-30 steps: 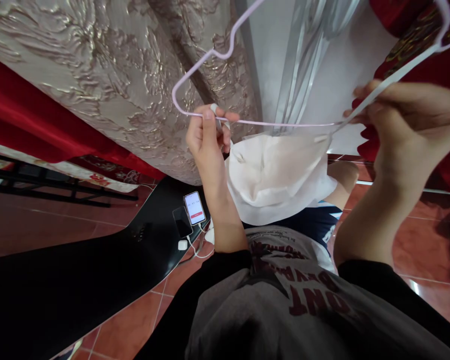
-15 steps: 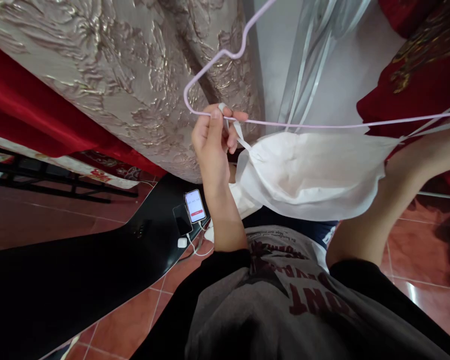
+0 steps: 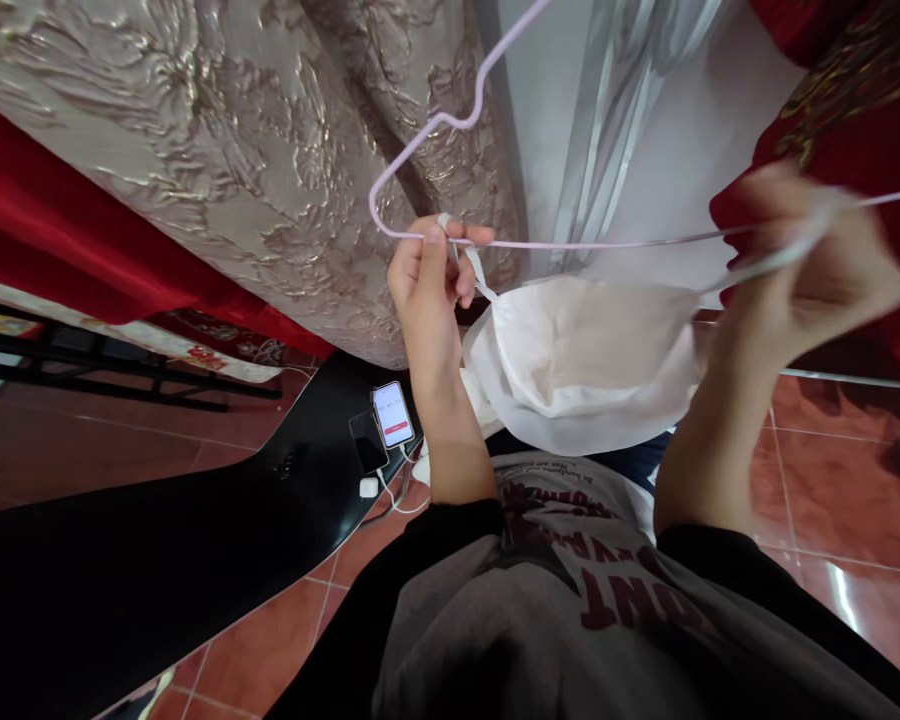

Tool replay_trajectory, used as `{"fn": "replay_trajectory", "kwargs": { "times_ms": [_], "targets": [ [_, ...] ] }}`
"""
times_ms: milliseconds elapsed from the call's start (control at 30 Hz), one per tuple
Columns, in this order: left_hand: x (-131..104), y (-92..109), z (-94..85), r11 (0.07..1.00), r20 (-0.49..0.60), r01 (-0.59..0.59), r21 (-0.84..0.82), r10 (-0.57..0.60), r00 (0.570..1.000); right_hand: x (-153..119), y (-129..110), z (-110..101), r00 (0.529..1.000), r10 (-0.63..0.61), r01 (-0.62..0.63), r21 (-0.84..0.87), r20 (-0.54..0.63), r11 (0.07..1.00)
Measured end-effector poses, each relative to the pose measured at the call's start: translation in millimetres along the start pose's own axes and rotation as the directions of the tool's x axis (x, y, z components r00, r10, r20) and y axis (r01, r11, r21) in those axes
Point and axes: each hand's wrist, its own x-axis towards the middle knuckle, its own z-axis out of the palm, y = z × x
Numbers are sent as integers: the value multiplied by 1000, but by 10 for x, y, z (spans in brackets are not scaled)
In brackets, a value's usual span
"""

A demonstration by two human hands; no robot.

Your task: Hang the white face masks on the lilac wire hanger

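A pale pink hanger (image 3: 570, 244) runs across the upper middle, its lower bar nearly level. At its left corner my left hand (image 3: 431, 265) is closed on the bar and on a thin white strap. From that strap a white garment (image 3: 585, 350) hangs below the bar, in front of my waist. My right hand (image 3: 825, 265) is at the right part of the hanger, smeared by motion. Another white strap stretches from the garment to it; how its fingers sit on the strap and bar is too blurred to tell.
Two phones (image 3: 394, 414) (image 3: 367, 441) and a small white case (image 3: 369, 487) lie on a black surface (image 3: 195, 540) at the left. Patterned beige fabric (image 3: 232, 150) and red cloth (image 3: 67, 230) hang ahead. Red tiles show below.
My right hand has come into view from the right edge, moving left along the hanger with the strap. The garment's right side has shifted left and bunched. My left hand keeps its hold.
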Motion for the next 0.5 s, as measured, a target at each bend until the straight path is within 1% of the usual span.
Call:
{"fn": "replay_trajectory", "kwargs": {
  "times_ms": [33,67,133,167,233,267,333,367,400,433,467,500],
  "targets": [
    [-1,-13,-10,1000,7,-7,12,6,1000,-49,-60,39,1000,-22,22,14,3,1000],
    [2,-25,-23,999,8,-22,24,22,1000,-93,-111,72,999,-43,43,21,33,999],
    [22,-44,-68,997,13,-45,56,44,999,-155,-162,119,988,-64,64,6,143,998],
    [41,-50,-104,996,4,-56,73,56,998,-176,-160,133,985,-75,76,-6,156,997],
    [100,-56,-207,989,-65,-116,92,122,990,-209,-112,148,989,-102,104,-20,109,994],
    [137,-55,-273,981,-127,-169,95,180,975,-226,-75,150,990,-122,124,-19,77,992],
    [216,-41,-413,953,-287,-283,110,303,909,-258,-2,150,987,-158,158,-13,15,987],
    [255,-27,-478,942,-348,-313,122,336,875,-271,28,149,986,-168,168,-12,-8,986],
    [293,-7,-533,939,-383,-319,132,345,857,-279,52,148,984,-176,175,-11,-26,984],
    [330,19,-572,942,-384,-307,137,336,860,-283,68,148,982,-182,182,-6,-38,983],
    [368,50,-593,946,-346,-292,140,324,881,-283,78,149,982,-187,187,0,-41,982],
    [406,88,-594,943,-272,-298,145,328,905,-280,83,150,980,-194,195,7,-41,981]
  ]
}}
